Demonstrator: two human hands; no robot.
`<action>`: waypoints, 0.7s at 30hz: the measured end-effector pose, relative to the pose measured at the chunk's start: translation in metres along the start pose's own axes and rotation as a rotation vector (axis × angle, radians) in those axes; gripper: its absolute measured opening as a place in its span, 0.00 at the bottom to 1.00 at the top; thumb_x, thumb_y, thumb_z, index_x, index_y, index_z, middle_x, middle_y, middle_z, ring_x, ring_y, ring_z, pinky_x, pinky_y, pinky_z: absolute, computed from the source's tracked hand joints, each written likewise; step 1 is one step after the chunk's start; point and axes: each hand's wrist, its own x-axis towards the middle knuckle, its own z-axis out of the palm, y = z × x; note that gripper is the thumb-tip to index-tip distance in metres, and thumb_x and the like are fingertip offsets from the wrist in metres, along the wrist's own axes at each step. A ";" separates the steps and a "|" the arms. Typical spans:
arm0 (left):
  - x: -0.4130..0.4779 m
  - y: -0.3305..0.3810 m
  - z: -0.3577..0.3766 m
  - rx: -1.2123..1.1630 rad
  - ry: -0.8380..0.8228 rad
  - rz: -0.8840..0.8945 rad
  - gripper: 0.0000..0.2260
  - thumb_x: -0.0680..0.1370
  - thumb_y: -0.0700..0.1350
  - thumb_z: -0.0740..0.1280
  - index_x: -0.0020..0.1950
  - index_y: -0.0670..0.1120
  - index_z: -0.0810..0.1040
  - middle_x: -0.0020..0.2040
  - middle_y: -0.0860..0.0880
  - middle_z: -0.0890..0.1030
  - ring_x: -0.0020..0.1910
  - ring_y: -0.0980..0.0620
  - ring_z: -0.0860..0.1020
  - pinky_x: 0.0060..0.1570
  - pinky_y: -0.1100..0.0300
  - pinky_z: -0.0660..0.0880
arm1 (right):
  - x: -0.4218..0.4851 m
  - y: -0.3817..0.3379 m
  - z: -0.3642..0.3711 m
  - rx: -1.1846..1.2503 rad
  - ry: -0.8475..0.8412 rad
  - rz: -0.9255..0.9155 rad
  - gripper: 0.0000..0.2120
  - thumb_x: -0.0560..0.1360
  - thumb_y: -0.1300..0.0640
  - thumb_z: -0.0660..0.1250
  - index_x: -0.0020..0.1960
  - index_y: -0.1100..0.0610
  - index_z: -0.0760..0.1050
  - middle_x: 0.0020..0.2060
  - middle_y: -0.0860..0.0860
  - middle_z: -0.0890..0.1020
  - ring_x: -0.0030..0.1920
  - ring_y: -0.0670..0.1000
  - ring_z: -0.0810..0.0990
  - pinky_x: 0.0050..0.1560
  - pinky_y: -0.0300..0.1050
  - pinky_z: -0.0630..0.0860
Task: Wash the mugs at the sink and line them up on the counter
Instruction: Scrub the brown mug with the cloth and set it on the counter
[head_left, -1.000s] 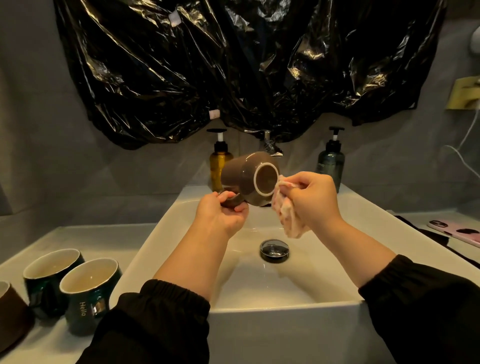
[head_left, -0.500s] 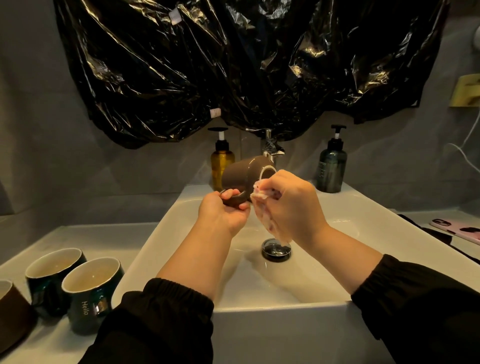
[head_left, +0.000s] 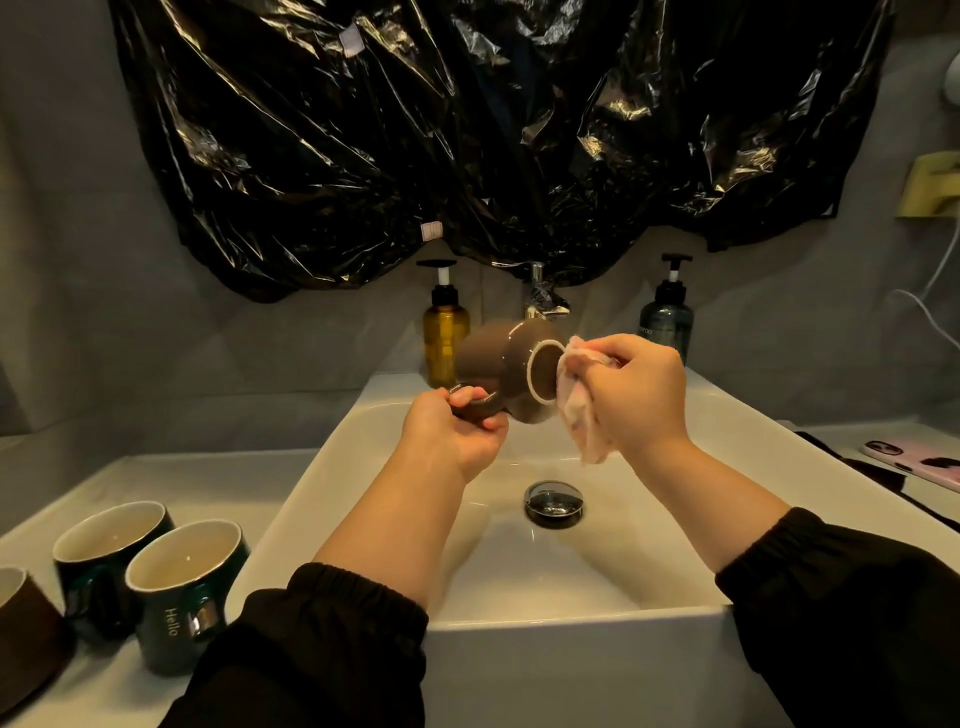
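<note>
Head view: mug (head_left: 506, 366) is in the air over the back of the sink (head_left: 363, 431), just below the tap (head_left: 540, 299). It lies on its side, handle down, its white-ringed end turned right. Can't tell if that end is mouth or base.

- Your left hand (head_left: 454, 434) has its fingers curled tight round the handle. It alone carries the mug.
- Your right hand (head_left: 639, 395) is bunched round a pink cloth (head_left: 582, 415). The cloth's top fold meets the ringed end and the rest hangs loose toward the drain (head_left: 553, 498).
- No water stream shows from the tap.

Step in hand, as I read it: wiping the ringed end.
- Keep the mug over the basin so drips fall in.
- Turn the mug with your left wrist and hold the cloth steady, so the whole ring gets covered.
- A wet handle held alone may slip. Wrap your thumb over it, or steady the body through the cloth.
- Gather up the loose tail so it wipes too.
- Mind the tap close above when you tilt.

Outward: three more mugs stand upright on the counter (head_left: 208, 483) to the left, close together.
- Near green mug (head_left: 189, 587): "Hello" in pale letters running up its side.
- Far green mug (head_left: 111, 561): no writing seen.
- Brown mug (head_left: 23, 623): cut by the frame edge.

Amber bottle (head_left: 444, 332) carries no legible label. Dark bottle (head_left: 666, 322) has print too small to read. The black sheet (head_left: 467, 130) on the wall has small pale tags, nothing readable.
</note>
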 end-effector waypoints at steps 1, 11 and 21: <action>0.000 -0.002 0.001 0.014 -0.001 -0.006 0.17 0.83 0.45 0.50 0.37 0.44 0.66 0.20 0.51 0.65 0.26 0.56 0.62 0.30 0.63 0.57 | -0.002 -0.004 0.001 0.030 0.016 -0.025 0.04 0.74 0.62 0.70 0.46 0.59 0.83 0.38 0.51 0.82 0.40 0.43 0.78 0.38 0.25 0.70; 0.003 0.005 -0.003 0.037 0.027 0.053 0.17 0.83 0.47 0.51 0.36 0.44 0.66 0.19 0.52 0.63 0.24 0.56 0.61 0.30 0.63 0.57 | -0.012 -0.001 0.002 -0.158 -0.236 -0.118 0.06 0.73 0.66 0.69 0.44 0.57 0.83 0.38 0.46 0.80 0.40 0.38 0.76 0.40 0.23 0.68; -0.001 0.010 -0.008 0.743 -0.219 0.168 0.16 0.83 0.49 0.51 0.37 0.47 0.67 0.26 0.51 0.67 0.32 0.53 0.66 0.35 0.60 0.61 | 0.003 -0.004 -0.013 0.133 -0.013 0.138 0.05 0.76 0.59 0.67 0.49 0.55 0.81 0.41 0.48 0.81 0.43 0.44 0.78 0.38 0.27 0.71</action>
